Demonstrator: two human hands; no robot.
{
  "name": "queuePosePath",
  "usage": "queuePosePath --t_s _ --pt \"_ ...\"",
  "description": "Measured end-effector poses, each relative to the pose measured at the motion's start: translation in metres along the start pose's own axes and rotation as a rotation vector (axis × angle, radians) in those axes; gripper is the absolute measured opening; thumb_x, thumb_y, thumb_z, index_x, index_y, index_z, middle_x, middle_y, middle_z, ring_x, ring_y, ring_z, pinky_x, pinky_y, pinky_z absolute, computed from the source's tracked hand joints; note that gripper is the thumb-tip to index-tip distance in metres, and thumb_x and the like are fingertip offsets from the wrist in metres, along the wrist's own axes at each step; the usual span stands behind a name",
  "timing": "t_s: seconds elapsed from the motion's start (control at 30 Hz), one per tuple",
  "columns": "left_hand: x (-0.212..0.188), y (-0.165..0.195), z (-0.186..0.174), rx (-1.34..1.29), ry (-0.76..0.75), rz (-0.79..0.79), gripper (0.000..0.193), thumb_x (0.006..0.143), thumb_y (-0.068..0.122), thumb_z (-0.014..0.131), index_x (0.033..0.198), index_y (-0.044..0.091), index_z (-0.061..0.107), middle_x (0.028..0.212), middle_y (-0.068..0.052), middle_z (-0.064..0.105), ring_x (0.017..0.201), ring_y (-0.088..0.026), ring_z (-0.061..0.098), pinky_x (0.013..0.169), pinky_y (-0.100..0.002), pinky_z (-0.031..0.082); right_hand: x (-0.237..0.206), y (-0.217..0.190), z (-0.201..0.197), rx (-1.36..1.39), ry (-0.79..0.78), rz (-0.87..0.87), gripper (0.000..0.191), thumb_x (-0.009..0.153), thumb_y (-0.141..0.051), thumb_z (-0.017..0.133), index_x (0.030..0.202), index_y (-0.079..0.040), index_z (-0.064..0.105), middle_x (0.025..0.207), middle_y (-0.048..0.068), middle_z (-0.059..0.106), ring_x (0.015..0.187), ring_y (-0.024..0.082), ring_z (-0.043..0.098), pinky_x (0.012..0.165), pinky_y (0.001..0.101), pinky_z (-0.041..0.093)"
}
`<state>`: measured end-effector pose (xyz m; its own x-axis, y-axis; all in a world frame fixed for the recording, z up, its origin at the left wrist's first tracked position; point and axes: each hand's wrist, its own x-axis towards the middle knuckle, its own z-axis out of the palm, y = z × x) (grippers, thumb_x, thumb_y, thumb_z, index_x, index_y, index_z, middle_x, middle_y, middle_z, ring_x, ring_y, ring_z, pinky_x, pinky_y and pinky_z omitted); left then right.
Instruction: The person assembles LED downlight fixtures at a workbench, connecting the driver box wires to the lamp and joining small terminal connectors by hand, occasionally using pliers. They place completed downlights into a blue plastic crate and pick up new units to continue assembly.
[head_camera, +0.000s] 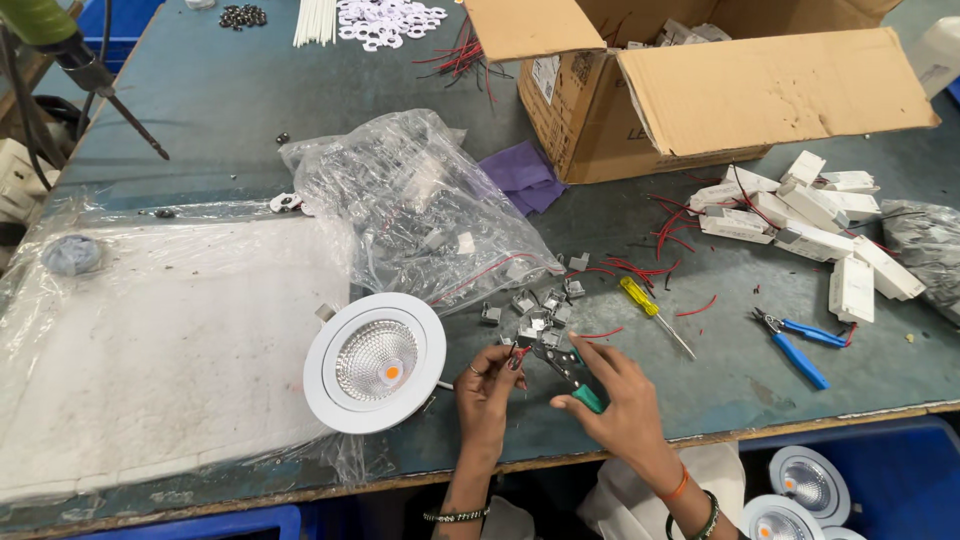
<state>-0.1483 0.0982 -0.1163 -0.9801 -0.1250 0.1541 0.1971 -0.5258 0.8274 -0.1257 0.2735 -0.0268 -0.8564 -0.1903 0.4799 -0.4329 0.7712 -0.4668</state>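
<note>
1. Nearest me, my right hand (622, 392) is wrapped around the green-handled pliers (570, 375), fingers curled tight on the grips, and the nose points up-left toward my left hand (490, 385). I cannot tell how far the plier tips are parted.
2. My left hand pinches a short red wire end (521, 352) between thumb and fingertips just beside the plier tips, above the table's front edge. I judge the fingertips could get nipped, because they sit so close to the nose.
3. The wire end is small and barely held; a pull from the pliers could tear it free and flick it among the loose metal clips (540, 310) just beyond my hands, where it would be hard to find.
4. The white recessed downlight (374, 362) lies face up just left of my left hand, with a lead running toward it. A tug on that lead may drag the lamp across the table (720, 390) or strain the joint.
5. The yellow-handled screwdriver (652, 314) and the blue-handled cutters (795, 345) lie to the right, well apart from my hands; a wide elbow sweep might knock them.
</note>
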Motion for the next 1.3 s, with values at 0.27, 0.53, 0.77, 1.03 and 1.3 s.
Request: queuePosePath --t_s 0.27,0.53,0.77,1.03,1.3 --pt "-0.002 0.015 0.005 0.031 -0.077 0.033 0.017 0.098 0.003 0.064 0.110 -0.004 0.074 0.091 -0.001 0.062 0.078 -0.007 0.059 0.068 -0.025 0.050 -0.001 -0.003 0.001 0.001 -0.003 0.006 0.082 0.066 -0.047 0.086 0.139 -0.016 0.062 0.119 0.009 0.070 0.097 0.034 0.066 0.084 0.0434 0.053" --pt "-0.001 0.015 0.009 0.073 -0.072 0.048 0.012 0.099 0.002 0.065 0.105 -0.004 0.073 0.089 -0.002 0.062 0.078 -0.008 0.061 0.068 -0.025 0.052 0.001 0.001 -0.002 -0.074 0.030 -0.053 0.078 0.065 -0.046 0.087 0.133 -0.014 0.066 0.111 0.008 0.070 0.095 0.031 0.065 0.082 0.0431 0.052" --pt "-0.001 0.011 0.009 0.061 -0.063 0.040 0.012 0.099 0.002 0.064 0.105 -0.004 0.072 0.090 -0.003 0.063 0.079 -0.008 0.062 0.069 -0.025 0.054 -0.001 0.009 0.001 -0.089 0.030 -0.056 0.075 0.065 -0.046 0.088 0.128 -0.011 0.068 0.105 0.009 0.071 0.090 0.031 0.066 0.077 0.0428 0.053" --pt "0.000 0.011 0.009 0.065 -0.068 0.051 0.011 0.098 0.001 0.064 0.105 -0.005 0.071 0.093 -0.004 0.064 0.079 -0.008 0.062 0.069 -0.025 0.055 -0.004 0.016 0.006 -0.065 0.043 -0.081 0.072 0.065 -0.046 0.087 0.124 -0.007 0.069 0.101 0.012 0.070 0.083 0.033 0.067 0.070 0.0421 0.054" --pt "0.000 0.006 0.008 0.071 -0.060 0.048 0.011 0.098 0.000 0.065 0.104 -0.005 0.071 0.094 -0.004 0.065 0.079 -0.008 0.062 0.069 -0.025 0.055 -0.007 0.024 0.014 -0.019 0.005 -0.024 0.066 0.066 -0.046 0.087 0.118 -0.008 0.072 0.080 0.009 0.065 0.063 0.028 0.063 0.057 0.0396 0.051"
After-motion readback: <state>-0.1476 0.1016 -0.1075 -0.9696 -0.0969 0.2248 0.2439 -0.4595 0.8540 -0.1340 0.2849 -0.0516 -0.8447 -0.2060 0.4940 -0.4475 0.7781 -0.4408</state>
